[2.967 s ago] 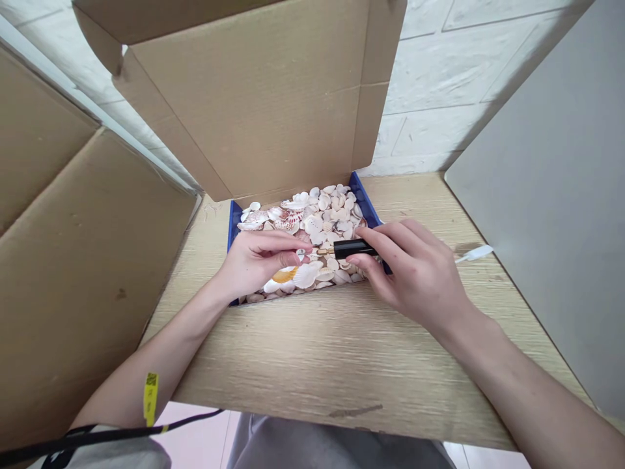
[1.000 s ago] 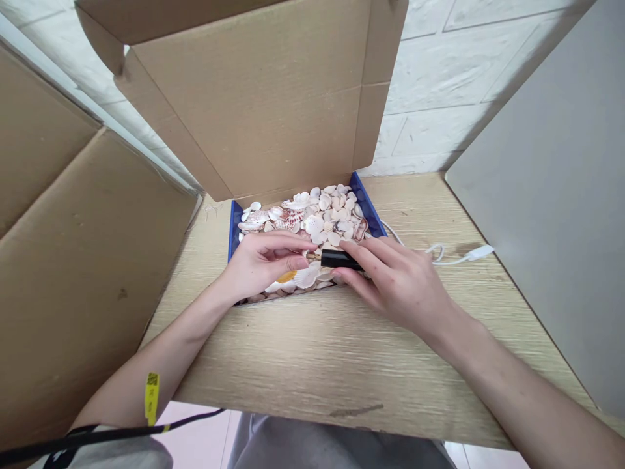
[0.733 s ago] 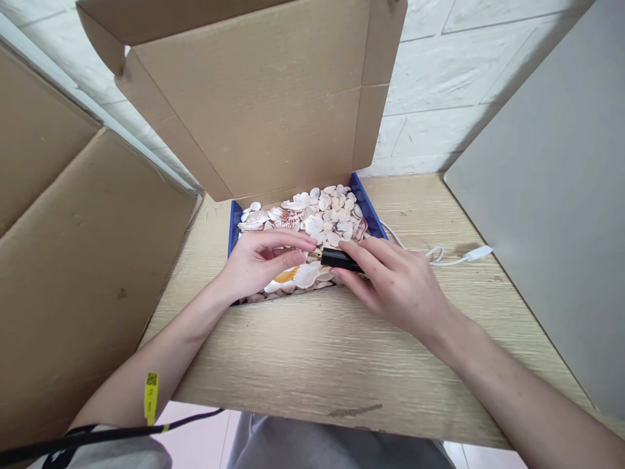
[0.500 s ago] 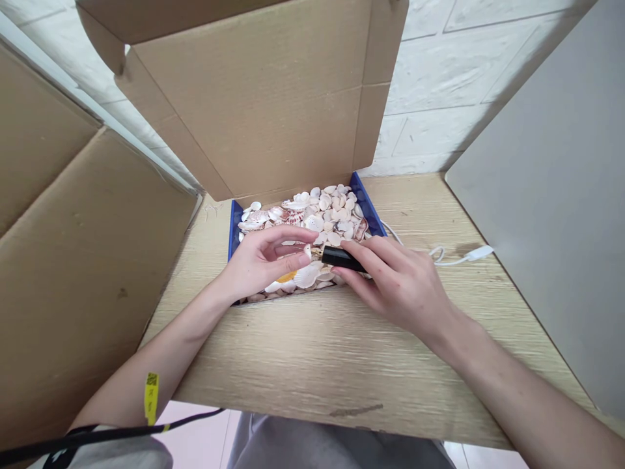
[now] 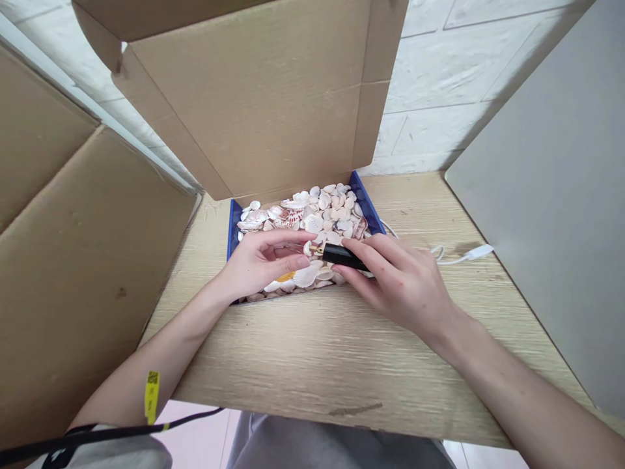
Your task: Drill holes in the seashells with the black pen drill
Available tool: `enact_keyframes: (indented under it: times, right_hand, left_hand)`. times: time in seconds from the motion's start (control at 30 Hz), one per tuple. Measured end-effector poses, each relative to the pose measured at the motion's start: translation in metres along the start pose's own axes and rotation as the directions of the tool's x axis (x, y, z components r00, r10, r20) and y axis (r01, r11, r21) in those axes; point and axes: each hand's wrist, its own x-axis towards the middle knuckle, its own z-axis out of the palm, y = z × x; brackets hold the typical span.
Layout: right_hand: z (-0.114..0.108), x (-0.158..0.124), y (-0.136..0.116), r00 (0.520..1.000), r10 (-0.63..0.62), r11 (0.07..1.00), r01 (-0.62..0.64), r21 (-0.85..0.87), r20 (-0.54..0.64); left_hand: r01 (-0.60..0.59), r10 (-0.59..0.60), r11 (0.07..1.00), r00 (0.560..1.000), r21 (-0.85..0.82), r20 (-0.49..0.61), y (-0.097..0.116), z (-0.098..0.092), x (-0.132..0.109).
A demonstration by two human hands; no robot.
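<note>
Shifted a little leftward in the frame since three seconds ago, the right hand (image 5: 405,272) has brought the black tool (image 5: 344,256) closer to the left hand (image 5: 254,260), whose fingers have gone from a pinch to a looser, parted pose. More of the white cable has come into view at centre right, ending in a white connector (image 5: 479,253).

Just right of the frame's centre-left, the small white shell (image 5: 307,248) sits at the end of the tool's brass-coloured chuck (image 5: 317,249). A thin line runs on to its left, so I judge the bit has gone through it, though it is too small to be sure. The left thumb and forefinger stand apart around that shell; whether they touch it I cannot tell. The right fingers are closed on the tool.

By my reading, the piercing looks done or nearly so; the shell is not yet off the tool or set down.

Counted: two hands, one tool, one shell at its tip, one connector, and one open blue-sided box (image 5: 367,200) mid-frame on one counter (image 5: 312,365). Inside lies a heap of shells (image 5: 325,203), overlapping and partly hidden, too many to count; one with an orange patch (image 5: 287,277) shows below the left fingers.
</note>
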Motion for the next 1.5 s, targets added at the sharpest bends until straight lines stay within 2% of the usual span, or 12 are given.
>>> enact_keyframes:
  times: [0.13, 0.3, 0.6, 0.83, 1.07, 1.37, 1.5]
  right_hand:
    - [0.000, 0.000, -0.001, 1.000, -0.010, 1.000, 0.010, 0.011, 0.009]
    - [0.000, -0.001, -0.001, 1.000, -0.006, 1.000, 0.007, -0.006, 0.011]
    - [-0.004, -0.001, 0.005, 0.999, 0.038, 0.998, -0.038, -0.057, -0.003]
    - [-0.004, -0.002, 0.006, 0.999, 0.040, 0.998, -0.040, -0.057, 0.009]
    - [-0.003, -0.002, 0.005, 0.999, 0.053, 0.998, -0.052, -0.045, 0.001]
    - [-0.006, 0.001, 0.008, 0.996, 0.066, 0.995, -0.070, -0.067, -0.058]
    - [-0.009, 0.002, 0.009, 0.991, 0.016, 0.995, -0.029, -0.099, -0.133]
  left_hand:
    - [0.006, -0.005, 0.999, 1.000, 0.047, -0.016, 0.000, 0.001, 0.001]
    - [-0.048, 0.051, 0.997, 0.998, 0.066, -0.044, -0.002, 0.000, 0.001]
    - [-0.107, 0.112, 0.994, 0.975, 0.036, -0.194, -0.001, -0.001, 0.006]
    - [-0.081, 0.082, 0.997, 0.988, 0.012, -0.132, -0.001, -0.002, 0.004]
    - [-0.064, 0.073, 0.996, 0.987, 0.069, -0.143, -0.002, -0.003, 0.002]
    - [-0.026, 0.044, 0.991, 0.989, 0.129, -0.138, 0.003, -0.002, 0.003]
    - [0.017, -0.004, 0.992, 0.995, 0.124, -0.103, 0.003, -0.001, 0.002]
